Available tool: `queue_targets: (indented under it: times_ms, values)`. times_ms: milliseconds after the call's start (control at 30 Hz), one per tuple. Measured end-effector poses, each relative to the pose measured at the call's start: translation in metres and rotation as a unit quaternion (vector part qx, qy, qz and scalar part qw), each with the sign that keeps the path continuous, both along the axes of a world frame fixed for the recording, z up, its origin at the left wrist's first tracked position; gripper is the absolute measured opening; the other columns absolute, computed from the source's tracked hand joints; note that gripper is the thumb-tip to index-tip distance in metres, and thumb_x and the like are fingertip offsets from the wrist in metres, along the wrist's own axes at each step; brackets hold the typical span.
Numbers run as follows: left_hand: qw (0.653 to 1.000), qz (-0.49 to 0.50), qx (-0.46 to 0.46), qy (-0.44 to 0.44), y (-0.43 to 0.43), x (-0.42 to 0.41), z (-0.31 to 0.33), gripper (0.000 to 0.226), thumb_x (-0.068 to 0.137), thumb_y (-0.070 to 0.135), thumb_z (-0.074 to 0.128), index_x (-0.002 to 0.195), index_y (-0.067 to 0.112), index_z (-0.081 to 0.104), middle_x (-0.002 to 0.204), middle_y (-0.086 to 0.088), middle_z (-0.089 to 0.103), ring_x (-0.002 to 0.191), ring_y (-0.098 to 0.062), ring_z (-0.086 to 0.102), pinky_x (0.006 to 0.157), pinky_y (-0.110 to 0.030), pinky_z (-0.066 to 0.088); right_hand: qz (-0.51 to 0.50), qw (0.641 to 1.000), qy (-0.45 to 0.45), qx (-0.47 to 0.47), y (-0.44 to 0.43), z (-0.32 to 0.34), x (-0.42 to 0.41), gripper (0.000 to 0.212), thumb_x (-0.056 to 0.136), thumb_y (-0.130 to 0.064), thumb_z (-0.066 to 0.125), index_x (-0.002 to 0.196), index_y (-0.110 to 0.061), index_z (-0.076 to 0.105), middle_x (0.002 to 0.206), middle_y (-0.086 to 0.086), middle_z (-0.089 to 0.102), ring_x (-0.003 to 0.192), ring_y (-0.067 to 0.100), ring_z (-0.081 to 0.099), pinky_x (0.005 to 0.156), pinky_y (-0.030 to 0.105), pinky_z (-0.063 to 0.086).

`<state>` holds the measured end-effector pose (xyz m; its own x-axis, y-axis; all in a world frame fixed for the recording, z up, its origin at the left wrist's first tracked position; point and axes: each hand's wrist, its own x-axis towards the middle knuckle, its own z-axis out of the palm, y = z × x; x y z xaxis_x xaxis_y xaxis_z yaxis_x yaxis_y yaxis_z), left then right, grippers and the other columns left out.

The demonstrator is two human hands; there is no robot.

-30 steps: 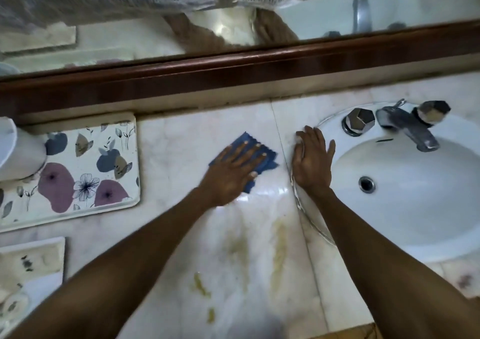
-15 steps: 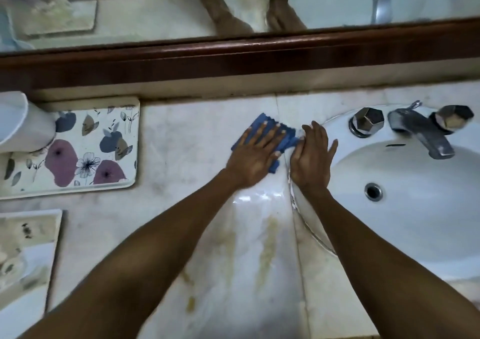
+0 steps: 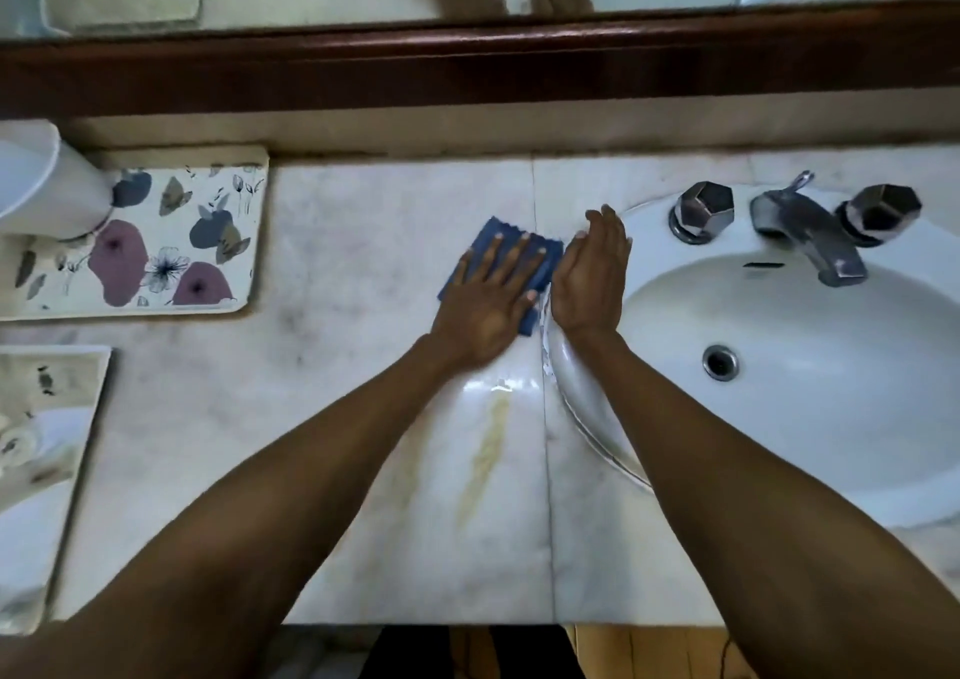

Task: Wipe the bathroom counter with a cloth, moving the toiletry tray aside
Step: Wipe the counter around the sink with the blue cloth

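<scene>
A blue cloth (image 3: 492, 235) lies flat on the pale marble counter (image 3: 363, 241), just left of the sink. My left hand (image 3: 493, 299) presses down on the cloth with fingers spread. Beside it, my right hand (image 3: 592, 275) rests on the sink's left rim, fingers together and tilted on its edge, holding nothing; it touches the cloth's right side. The flowered toiletry tray (image 3: 171, 241) sits at the counter's back left, well apart from both hands, with a white container (image 3: 36, 179) standing on its left end.
A white sink (image 3: 810, 366) with a chrome tap (image 3: 810, 234) and two knobs fills the right. A dark wooden mirror frame (image 3: 467, 70) runs along the back. Yellowish streaks (image 3: 483, 460) mark the counter near the front edge. Another tray (image 3: 47, 418) lies at the left.
My left hand slid the cloth to the right and toward the back, up against my right hand at the sink rim. The right hand tilted onto its edge.
</scene>
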<state>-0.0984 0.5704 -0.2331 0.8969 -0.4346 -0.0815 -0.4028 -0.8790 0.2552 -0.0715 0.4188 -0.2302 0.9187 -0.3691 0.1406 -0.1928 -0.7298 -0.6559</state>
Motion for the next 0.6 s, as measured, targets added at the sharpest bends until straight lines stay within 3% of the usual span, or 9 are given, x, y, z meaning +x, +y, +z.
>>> queue_targets:
  times_ms: [67, 167, 233, 367, 500, 600]
  values:
    - [0.999, -0.039, 0.005, -0.018, 0.025, -0.03, -0.003, 0.054, 0.109, 0.043, 0.018, 0.161, 0.03, 0.009, 0.169, 0.006, 0.006, 0.156, -0.017, -0.003, 0.125, -0.044, 0.006, -0.007, 1.0, -0.015, 0.018, 0.001, 0.002, -0.001, 0.045, 0.101, -0.016, 0.025, 0.135, 0.0, 0.051, 0.149, 0.015, 0.046, 0.143, 0.027, 0.036, 0.124, 0.04, 0.014]
    - [0.997, -0.036, 0.05, -0.04, 0.069, -0.007, -0.006, 0.054, 0.108, 0.044, 0.016, 0.16, 0.031, 0.011, 0.169, 0.006, 0.01, 0.156, -0.018, 0.003, 0.124, -0.044, 0.013, -0.022, 0.999, -0.026, 0.012, 0.004, 0.001, -0.001, 0.042, 0.101, -0.016, 0.028, 0.13, -0.001, 0.054, 0.145, 0.014, 0.05, 0.14, 0.027, 0.04, 0.122, 0.041, 0.018]
    - [0.997, 0.05, 0.054, -0.037, 0.077, 0.031, -0.005, 0.056, 0.106, 0.045, 0.014, 0.16, 0.031, 0.012, 0.169, 0.004, 0.012, 0.156, -0.021, 0.007, 0.121, -0.049, 0.018, -0.024, 0.999, -0.028, -0.002, 0.006, 0.0, 0.001, 0.041, 0.101, -0.018, 0.029, 0.129, -0.003, 0.055, 0.144, 0.013, 0.051, 0.14, 0.027, 0.04, 0.122, 0.043, 0.019]
    - [0.981, 0.193, 0.011, -0.006, 0.038, 0.069, 0.0, 0.057, 0.107, 0.043, 0.019, 0.161, 0.026, 0.009, 0.169, -0.001, 0.007, 0.156, -0.026, 0.002, 0.124, -0.051, 0.006, -0.013, 0.999, -0.004, -0.052, 0.009, -0.003, 0.002, 0.046, 0.101, -0.027, 0.027, 0.131, -0.005, 0.054, 0.146, 0.011, 0.048, 0.142, 0.028, 0.036, 0.123, 0.047, 0.016]
    - [0.997, 0.078, 0.005, -0.016, 0.016, 0.026, -0.003, 0.057, 0.107, 0.042, 0.021, 0.161, 0.024, 0.014, 0.169, -0.002, 0.011, 0.156, -0.027, 0.004, 0.123, -0.051, 0.009, -0.013, 0.999, 0.003, -0.048, 0.009, -0.003, 0.002, 0.047, 0.1, -0.029, 0.027, 0.131, -0.006, 0.055, 0.147, 0.011, 0.049, 0.143, 0.028, 0.035, 0.123, 0.047, 0.015]
    - [1.0, -0.026, -0.003, -0.009, 0.046, -0.019, -0.001, 0.054, 0.109, 0.042, 0.022, 0.16, 0.03, 0.011, 0.169, 0.007, 0.005, 0.156, -0.017, -0.002, 0.125, -0.041, 0.001, -0.007, 0.998, 0.012, -0.058, 0.009, 0.0, 0.001, 0.047, 0.1, -0.031, 0.028, 0.13, -0.007, 0.056, 0.145, 0.01, 0.051, 0.142, 0.028, 0.035, 0.123, 0.047, 0.016]
